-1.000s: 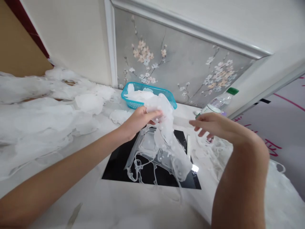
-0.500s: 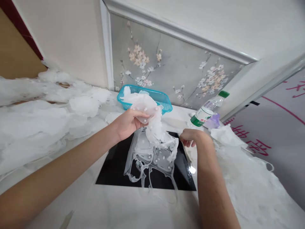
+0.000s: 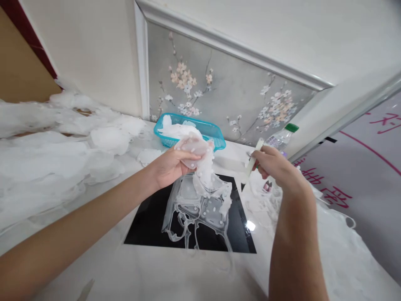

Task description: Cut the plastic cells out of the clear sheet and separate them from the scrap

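My left hand [image 3: 171, 165] is closed on a bunch of sheer white fabric [image 3: 203, 167] dotted with small white beads. The fabric hangs down onto a black square mat [image 3: 147, 228], where cut-out scraps of it lie spread. My right hand [image 3: 272, 165] is raised to the right of the fabric and grips a slim white stick-like tool [image 3: 254, 156] that points up and left. The two hands are apart, with the fabric between them.
A turquoise plastic basket [image 3: 216, 136] with white fabric pieces stands at the wall behind the mat. A clear bottle with a green cap [image 3: 285, 134] is behind my right hand. Heaps of white fabric [image 3: 46, 154] cover the table's left, and more lies at the right [image 3: 341, 251].
My right hand went down to the table beside the mat, took up the white tool and has lifted it. The left hand keeps hold of the fabric, which is now bunched up more.
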Demonstrator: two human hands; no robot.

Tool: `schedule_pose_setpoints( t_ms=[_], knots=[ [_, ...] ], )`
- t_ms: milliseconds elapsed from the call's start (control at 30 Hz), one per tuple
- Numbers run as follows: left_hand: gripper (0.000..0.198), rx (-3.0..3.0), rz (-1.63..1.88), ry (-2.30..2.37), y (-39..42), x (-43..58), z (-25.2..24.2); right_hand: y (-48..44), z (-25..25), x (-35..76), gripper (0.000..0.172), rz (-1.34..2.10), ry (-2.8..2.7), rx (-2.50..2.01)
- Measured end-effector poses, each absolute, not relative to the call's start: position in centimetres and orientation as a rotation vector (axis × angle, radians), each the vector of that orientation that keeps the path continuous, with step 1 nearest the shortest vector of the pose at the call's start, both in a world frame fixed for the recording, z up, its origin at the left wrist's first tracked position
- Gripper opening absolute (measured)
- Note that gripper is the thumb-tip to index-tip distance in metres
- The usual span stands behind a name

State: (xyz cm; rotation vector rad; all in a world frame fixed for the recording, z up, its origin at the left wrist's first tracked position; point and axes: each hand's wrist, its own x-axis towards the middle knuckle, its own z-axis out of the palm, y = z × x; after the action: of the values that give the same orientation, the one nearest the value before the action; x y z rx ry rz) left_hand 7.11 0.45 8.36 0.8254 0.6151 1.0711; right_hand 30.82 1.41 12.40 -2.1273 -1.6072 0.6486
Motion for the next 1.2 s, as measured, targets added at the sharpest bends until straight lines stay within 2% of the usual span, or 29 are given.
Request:
schedule_pose_setpoints(
  t_ms=[133,267,333,567,700,867,1033,1200],
  knots=[
    [0.037,0.819,1.067,0.585,0.4,7.1,8.4,-0.5,14.5,29.6,0.009,0.68,-1.427,-1.733],
    [0.049,0.867,1.047,0.561,0.4,6.9,8.2,-1.3,15.1,28.6,0.008,0.498,-1.27,-1.347],
    [0.052,0.901,1.036,0.548,0.5,6.9,8.1,-1.6,15.2,28.1,0.005,0.406,-1.288,-1.144],
    [0.055,0.9,1.032,0.542,0.5,6.8,8.1,-2.2,15.0,25.0,0.011,0.171,-1.481,-0.651],
    [0.057,0.86,1.046,0.576,0.3,6.9,8.4,-1.7,13.7,24.0,0.005,-0.012,-1.601,-0.691],
    [0.06,0.865,1.055,0.582,0.2,6.9,8.6,-1.1,12.5,24.0,0.021,-0.153,-1.664,-0.784],
    [0.06,0.863,1.055,0.605,0.1,6.9,8.6,-1.2,12.5,24.1,0.025,-0.2,-1.681,-0.786],
    [0.06,0.85,1.052,0.613,-0.1,7.0,8.8,-1.3,12.5,23.9,0.022,-0.159,-1.663,-0.806]
  ],
)
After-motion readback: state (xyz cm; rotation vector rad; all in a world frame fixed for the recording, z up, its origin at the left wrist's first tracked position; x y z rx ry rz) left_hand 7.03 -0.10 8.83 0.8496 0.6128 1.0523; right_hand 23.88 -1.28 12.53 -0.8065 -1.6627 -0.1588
